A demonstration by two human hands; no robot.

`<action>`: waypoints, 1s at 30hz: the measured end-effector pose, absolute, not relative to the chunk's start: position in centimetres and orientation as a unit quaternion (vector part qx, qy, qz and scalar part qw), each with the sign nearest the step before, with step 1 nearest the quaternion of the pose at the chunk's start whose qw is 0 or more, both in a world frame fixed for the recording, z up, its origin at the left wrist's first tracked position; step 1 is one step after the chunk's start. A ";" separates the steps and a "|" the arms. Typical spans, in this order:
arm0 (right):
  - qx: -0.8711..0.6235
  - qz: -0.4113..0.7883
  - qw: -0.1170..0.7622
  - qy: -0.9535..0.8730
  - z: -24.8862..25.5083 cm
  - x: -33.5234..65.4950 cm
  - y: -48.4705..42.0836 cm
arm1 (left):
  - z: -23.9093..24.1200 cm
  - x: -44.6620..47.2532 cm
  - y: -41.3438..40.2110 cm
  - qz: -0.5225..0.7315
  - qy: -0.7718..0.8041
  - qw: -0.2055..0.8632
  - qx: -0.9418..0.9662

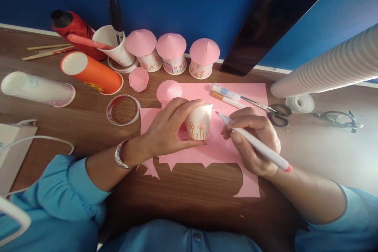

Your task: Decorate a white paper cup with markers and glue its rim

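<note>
My left hand point(167, 128) is wrapped around a small white paper cup point(199, 122) standing upside down on a sheet of pink paper point(218, 141); red flowers are drawn on its side. My right hand point(254, 141) grips a white marker with a red end point(254, 141), its tip pointing at the cup, just right of it. A pink paper cone point(168, 89) lies just behind the cup.
Three decorated cups with pink cone tops point(173, 53) line the blue wall. A pen cup point(113, 45), orange tube point(91, 73), tape roll point(123, 109), glue point(226, 92), scissors point(271, 112), a phone point(268, 23) and a stack of paper cups point(327, 67) surround the sheet.
</note>
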State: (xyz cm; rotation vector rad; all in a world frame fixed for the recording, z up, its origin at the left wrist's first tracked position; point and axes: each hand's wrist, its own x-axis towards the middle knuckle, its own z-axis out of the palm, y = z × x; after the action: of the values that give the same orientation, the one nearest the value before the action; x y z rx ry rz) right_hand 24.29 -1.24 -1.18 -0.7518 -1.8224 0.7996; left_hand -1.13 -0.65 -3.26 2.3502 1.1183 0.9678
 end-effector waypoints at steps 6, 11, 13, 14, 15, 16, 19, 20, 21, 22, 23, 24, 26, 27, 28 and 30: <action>-0.331 0.339 0.498 -0.726 -1.6 24.1 -0.8 | -3.9 -1.3 -0.4 0.414 0.354 0.270 0.794; -0.324 0.367 0.485 -0.725 -1.3 24.3 -1.0 | -3.5 -1.3 -0.3 0.362 0.348 0.289 0.815; -0.324 0.379 0.480 -0.722 -1.3 24.4 -1.1 | -3.4 -1.4 -0.2 0.361 0.350 0.270 0.821; -0.321 0.384 0.478 -0.722 -1.3 24.5 -1.1 | -3.5 -1.4 -0.2 0.368 0.352 0.256 0.822; -0.317 0.389 0.476 -0.722 -1.4 24.5 -1.2 | -3.6 -1.5 -0.1 0.375 0.357 0.242 0.821; -0.314 0.392 0.476 -0.722 -1.4 24.5 -1.2 | -3.6 -1.5 -0.1 0.379 0.362 0.228 0.820; -0.321 0.397 0.471 -0.720 -1.5 24.4 -1.2 | -3.8 -1.6 0.1 0.384 0.365 0.209 0.822; -0.327 0.395 0.469 -0.719 -1.4 24.4 -1.3 | -3.9 -1.6 0.1 0.389 0.360 0.211 0.822; -0.333 0.393 0.467 -0.719 -1.4 24.4 -1.3 | -3.9 -1.6 0.1 0.393 0.354 0.218 0.820; -0.336 0.389 0.465 -0.720 -1.3 24.3 -1.3 | -3.9 -1.6 0.2 0.397 0.348 0.229 0.818; -0.334 0.385 0.466 -0.723 -1.2 24.3 -1.3 | -3.9 -1.6 0.2 0.398 0.344 0.242 0.815; -0.329 0.382 0.465 -0.728 -1.1 24.4 -1.3 | -4.0 -1.6 0.2 0.397 0.342 0.256 0.812; -0.314 0.375 0.459 -0.742 -0.9 24.4 -1.2 | -4.2 -1.7 0.1 0.390 0.344 0.286 0.805; -0.306 0.370 0.454 -0.751 -0.8 24.5 -1.2 | -4.3 -1.7 0.0 0.385 0.347 0.297 0.802; -0.298 0.363 0.448 -0.761 -0.7 24.5 -1.1 | -4.3 -1.7 0.0 0.380 0.352 0.304 0.800; -0.285 0.348 0.437 -0.779 -0.6 24.5 -1.0 | -4.3 -1.7 -0.2 0.371 0.362 0.307 0.798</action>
State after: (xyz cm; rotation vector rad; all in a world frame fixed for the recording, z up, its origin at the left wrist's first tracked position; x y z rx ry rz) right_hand 24.50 -0.99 -0.59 -0.7088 -1.9362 0.8650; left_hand -1.72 -0.16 -4.35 2.1117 0.9573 0.9803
